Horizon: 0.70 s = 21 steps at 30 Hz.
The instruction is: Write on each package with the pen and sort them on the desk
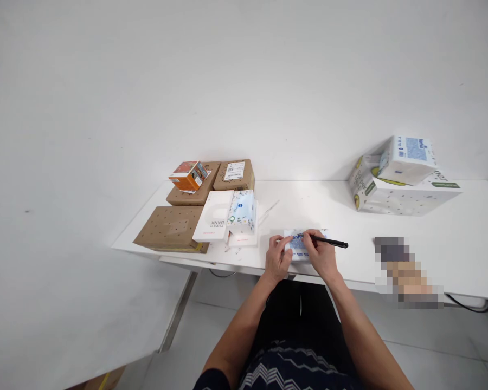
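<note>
A white-and-blue pack [297, 252] with printed blue lettering lies flat at the table's front edge, partly covered by both hands. My left hand [277, 259] grips its left side, fingers bent over the top. In my right hand [322, 258] is a black pen [329, 240], pinched between the fingers and slanting out to the right. The pen's tip is over the printed top face of the pack; whether it touches, I cannot tell.
Left on the white table [305, 203] are brown cartons [173, 225], an orange box [187, 174], a white power bank box [214, 216] and a floral pack [243, 208]. At back right, a similar pack [409, 157] tops a white avocado-print box [406, 199]. A blurred item [406, 273] lies front right.
</note>
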Each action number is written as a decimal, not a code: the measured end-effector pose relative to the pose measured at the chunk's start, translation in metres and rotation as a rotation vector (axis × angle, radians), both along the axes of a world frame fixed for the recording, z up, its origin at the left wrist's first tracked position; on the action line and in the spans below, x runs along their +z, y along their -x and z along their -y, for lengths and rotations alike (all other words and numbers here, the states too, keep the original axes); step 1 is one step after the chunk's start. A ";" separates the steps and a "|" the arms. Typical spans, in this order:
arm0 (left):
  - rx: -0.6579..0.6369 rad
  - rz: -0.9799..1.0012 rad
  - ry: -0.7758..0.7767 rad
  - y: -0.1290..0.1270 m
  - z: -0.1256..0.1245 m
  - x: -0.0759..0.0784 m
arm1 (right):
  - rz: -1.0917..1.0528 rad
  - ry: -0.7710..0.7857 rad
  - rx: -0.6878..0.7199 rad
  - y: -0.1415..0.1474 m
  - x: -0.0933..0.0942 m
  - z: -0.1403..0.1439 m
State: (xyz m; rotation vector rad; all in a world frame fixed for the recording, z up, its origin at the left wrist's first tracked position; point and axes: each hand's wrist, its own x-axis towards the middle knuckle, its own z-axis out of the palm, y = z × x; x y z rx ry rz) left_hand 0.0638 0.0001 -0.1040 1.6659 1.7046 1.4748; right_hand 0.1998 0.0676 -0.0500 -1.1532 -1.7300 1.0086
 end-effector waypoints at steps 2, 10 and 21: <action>-0.006 0.001 -0.004 0.000 0.000 0.000 | 0.013 -0.003 0.001 0.000 0.000 0.000; 0.005 -0.008 0.014 0.000 0.000 0.001 | 0.059 -0.035 -0.002 0.001 0.003 0.000; 0.010 -0.008 0.025 0.000 0.000 0.001 | 0.109 -0.083 0.000 0.001 0.004 -0.003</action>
